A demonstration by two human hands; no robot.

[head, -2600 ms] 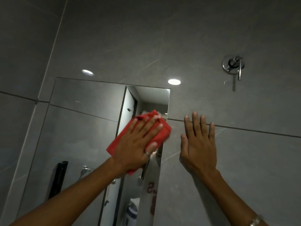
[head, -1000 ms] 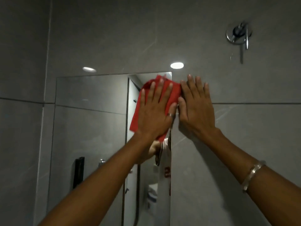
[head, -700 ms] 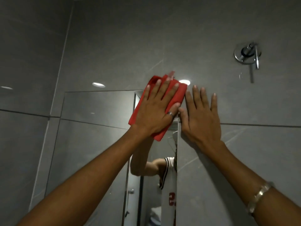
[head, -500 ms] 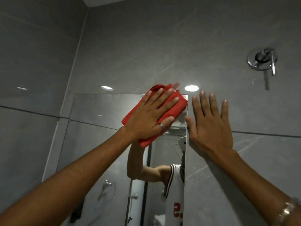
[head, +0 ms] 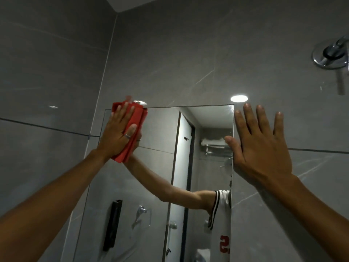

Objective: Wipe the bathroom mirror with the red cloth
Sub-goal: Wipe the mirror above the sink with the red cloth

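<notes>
The frameless bathroom mirror (head: 160,133) is set into the grey tiled wall. My left hand (head: 118,132) presses the folded red cloth (head: 137,118) flat against the mirror's top left corner, fingers pointing up; the cloth's top edge pokes just past the mirror's upper rim. My right hand (head: 260,148) lies flat and spread on the wall tile just right of the mirror's right edge, thumb at that edge, holding nothing. The mirror reflects my arm, a white jersey and a doorway.
A chrome shower valve (head: 332,55) sticks out of the wall at the upper right. The side wall (head: 47,72) meets the mirror wall in a corner just left of the mirror. A ceiling-light reflection (head: 238,98) shines on the tile above the mirror.
My left hand has slid the red cloth along the mirror's top edge from the right corner to the left corner. My right hand stays flat on the wall beside the mirror.
</notes>
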